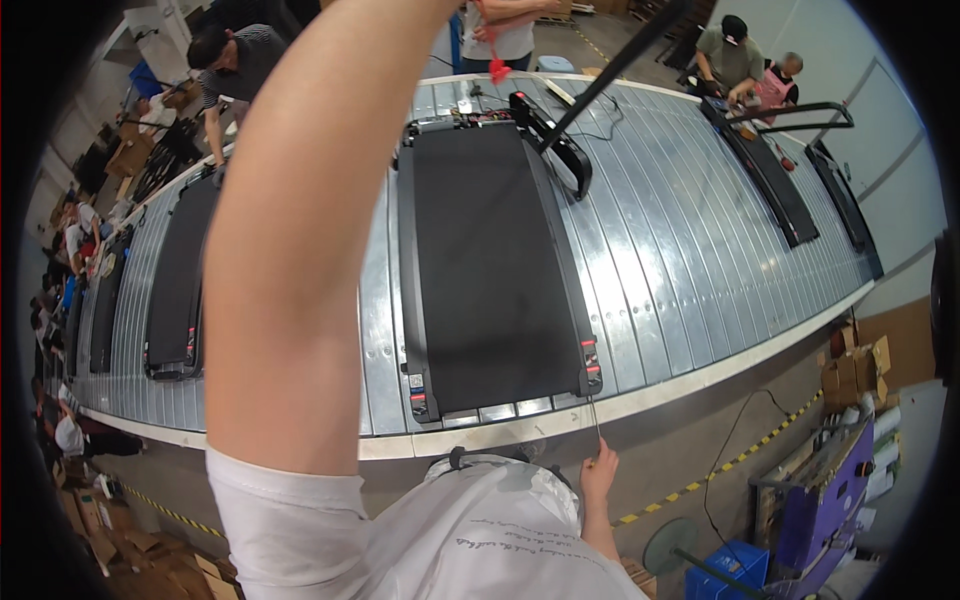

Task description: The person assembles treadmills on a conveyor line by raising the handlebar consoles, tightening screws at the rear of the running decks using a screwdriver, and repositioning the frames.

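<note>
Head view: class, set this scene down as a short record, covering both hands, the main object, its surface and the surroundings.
Main object: black treadmill, belt side up
Surface: metal-slatted worktable
Right hand: holds a thin rod-shaped tool pointing at the treadmill's near right corner; contact too small to tell
Left hand: out of view; left arm raised across the picture
Other units: more treadmills to the left and right
Floor: yellow-and-black tape

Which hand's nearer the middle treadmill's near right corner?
Right hand, just short of that corner, holding a thin rod. Left hand is out of view, left arm crossing the top edge.
</note>
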Demonstrator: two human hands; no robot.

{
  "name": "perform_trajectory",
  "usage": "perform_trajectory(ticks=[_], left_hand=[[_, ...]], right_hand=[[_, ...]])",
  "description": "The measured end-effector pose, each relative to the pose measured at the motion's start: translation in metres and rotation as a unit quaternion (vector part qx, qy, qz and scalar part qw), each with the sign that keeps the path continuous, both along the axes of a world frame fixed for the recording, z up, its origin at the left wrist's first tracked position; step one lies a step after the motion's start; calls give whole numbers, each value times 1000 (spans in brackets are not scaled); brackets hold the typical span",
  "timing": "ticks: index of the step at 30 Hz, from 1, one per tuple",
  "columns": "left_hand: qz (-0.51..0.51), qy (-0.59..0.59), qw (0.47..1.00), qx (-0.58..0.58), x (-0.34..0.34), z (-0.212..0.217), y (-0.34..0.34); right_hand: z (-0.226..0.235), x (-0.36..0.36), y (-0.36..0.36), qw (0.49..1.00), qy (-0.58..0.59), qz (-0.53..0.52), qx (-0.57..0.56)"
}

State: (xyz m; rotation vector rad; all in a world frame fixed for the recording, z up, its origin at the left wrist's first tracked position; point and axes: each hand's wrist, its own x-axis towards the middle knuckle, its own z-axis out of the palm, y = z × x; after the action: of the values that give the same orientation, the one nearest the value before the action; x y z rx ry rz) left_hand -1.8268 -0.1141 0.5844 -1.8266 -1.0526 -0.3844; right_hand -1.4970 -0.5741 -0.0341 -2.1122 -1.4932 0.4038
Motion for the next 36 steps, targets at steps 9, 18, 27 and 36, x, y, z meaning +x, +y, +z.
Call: perform_trajectory(ticks=[9,18,27,36], left_hand=[[29,-16,999,-28,29,-5,10],[42,11,999,-28,36,-9,11],[-45,-73,993,-86,102,15,27],[38,-64,995,-60,679,-19,168]], right_hand=[[-35,49,4,942,318,-99,-30],[-9,54,19,988,139,-49,-44],[27,80,37,975,212,-59,-33],[71,649,188,943,-295,130,82]])
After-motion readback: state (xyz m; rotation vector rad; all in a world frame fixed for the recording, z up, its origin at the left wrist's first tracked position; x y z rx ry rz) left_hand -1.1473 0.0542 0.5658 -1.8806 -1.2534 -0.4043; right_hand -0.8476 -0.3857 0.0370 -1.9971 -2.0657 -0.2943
